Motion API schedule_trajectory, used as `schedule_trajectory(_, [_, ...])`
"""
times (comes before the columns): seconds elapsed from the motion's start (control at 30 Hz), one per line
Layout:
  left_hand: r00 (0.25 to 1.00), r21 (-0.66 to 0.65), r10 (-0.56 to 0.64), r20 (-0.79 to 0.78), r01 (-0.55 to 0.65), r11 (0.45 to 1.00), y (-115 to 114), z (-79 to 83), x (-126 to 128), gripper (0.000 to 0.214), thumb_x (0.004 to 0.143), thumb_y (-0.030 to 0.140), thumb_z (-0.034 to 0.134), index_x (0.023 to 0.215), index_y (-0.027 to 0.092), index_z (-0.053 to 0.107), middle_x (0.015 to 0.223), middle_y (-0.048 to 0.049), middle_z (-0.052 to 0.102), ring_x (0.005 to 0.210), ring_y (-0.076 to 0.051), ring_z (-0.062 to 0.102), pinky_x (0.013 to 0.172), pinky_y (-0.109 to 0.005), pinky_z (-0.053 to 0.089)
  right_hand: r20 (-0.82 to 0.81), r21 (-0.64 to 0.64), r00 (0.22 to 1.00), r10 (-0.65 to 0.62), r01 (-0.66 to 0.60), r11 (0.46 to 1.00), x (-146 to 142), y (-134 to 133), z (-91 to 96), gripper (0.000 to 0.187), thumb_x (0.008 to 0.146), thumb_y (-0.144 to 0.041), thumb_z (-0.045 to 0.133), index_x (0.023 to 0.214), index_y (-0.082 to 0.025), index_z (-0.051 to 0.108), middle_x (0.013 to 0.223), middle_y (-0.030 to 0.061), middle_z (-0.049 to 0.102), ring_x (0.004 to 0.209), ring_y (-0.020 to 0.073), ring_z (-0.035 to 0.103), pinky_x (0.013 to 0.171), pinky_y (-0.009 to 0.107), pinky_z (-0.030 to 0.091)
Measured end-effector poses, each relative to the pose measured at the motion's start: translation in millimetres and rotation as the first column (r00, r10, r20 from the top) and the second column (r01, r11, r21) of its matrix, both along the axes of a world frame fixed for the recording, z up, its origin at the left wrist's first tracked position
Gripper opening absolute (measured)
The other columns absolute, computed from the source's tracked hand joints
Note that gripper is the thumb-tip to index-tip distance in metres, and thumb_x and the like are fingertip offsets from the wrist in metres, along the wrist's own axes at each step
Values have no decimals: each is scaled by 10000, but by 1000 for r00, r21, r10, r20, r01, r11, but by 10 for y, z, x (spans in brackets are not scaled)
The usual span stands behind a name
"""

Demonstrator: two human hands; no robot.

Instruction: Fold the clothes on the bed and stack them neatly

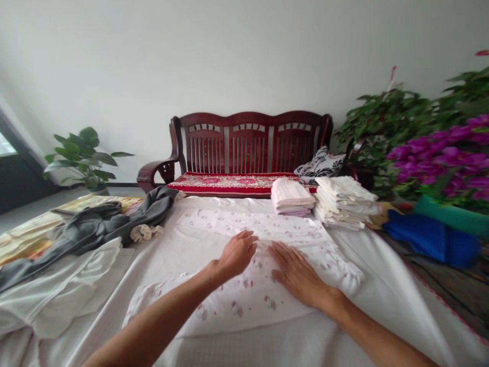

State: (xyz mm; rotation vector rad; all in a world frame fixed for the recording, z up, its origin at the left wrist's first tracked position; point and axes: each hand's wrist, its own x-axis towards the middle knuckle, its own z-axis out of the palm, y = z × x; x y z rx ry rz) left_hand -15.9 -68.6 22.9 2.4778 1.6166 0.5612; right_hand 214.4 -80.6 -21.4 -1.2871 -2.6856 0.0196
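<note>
A pair of white pants (269, 302) with a small printed pattern lies spread on the white cloth, its two legs apart toward the left and its gathered waistband on the right. My right hand (300, 272) rests flat on the pants near where the legs join, fingers stretched out. Just left of it, my left hand (237, 253) is over the inner edge of the near leg, its fingers slightly bent and pointing right. Nothing shows in either hand.
Behind the pants stand a pink folded stack (292, 196) and a white folded stack (344, 201). Grey clothing (110, 224) and a white garment (64, 290) lie at left. A wooden bench (248, 148) stands at the back, purple flowers (446, 158) at right.
</note>
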Motion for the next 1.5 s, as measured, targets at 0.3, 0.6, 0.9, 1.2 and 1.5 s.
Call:
schedule_trajectory(0.3, [972, 13, 137, -189, -137, 990, 328, -199, 95, 360, 1014, 379, 383, 1124, 234, 694, 1243, -100, 659, 1164, -286, 587, 988, -438, 466, -139, 118, 979, -152, 169, 979, 182, 349, 225, 458, 1025, -332, 309, 1321, -161, 615, 1330, 138, 652, 1235, 263, 592, 1063, 450, 445])
schedule_trajectory(0.6, [987, -23, 72, -147, -76, 997, 770, -305, 84, 485, 1007, 414, 391, 1426, 195, 500, 1537, -124, 444, 1433, -277, 378, 1176, -431, 297, 40, 83, 968, -247, 244, 966, -131, 950, 58, 515, 1014, -370, 317, 1448, -155, 491, 1524, 141, 471, 1417, 295, 409, 1137, 506, 354])
schedule_trajectory(0.9, [894, -77, 309, -325, -350, 933, 1092, -398, -981, 611, 1014, 531, 310, 1560, 256, 318, 1644, -115, 251, 1512, -328, 216, 1206, -511, 194, 159, 169, 887, -434, 409, 897, 527, 1174, -134, 555, 991, -397, 322, 1463, -153, 484, 1576, 141, 393, 1457, 291, 344, 1162, 488, 315])
schedule_trajectory(1.2, [770, -41, 596, -228, -619, 784, 1160, -390, -2058, 512, 1003, 412, 385, 1475, 225, 450, 1568, -132, 408, 1443, -295, 370, 1148, -439, 315, 34, 262, 907, -419, 397, 880, 714, 1241, -287, 595, 956, -439, 343, 1415, -104, 521, 1505, 180, 484, 1393, 319, 439, 1113, 508, 390])
schedule_trajectory(1.5, [590, 9, 794, -145, -802, 597, 1171, -303, -2260, 434, 915, 427, 461, 1147, 162, 714, 1249, -197, 644, 1173, -365, 590, 907, -425, 492, 7, 332, 909, -417, 391, 858, 689, 1233, -291, 571, 953, -435, 339, 1361, -101, 557, 1452, 179, 541, 1345, 310, 490, 1085, 479, 420])
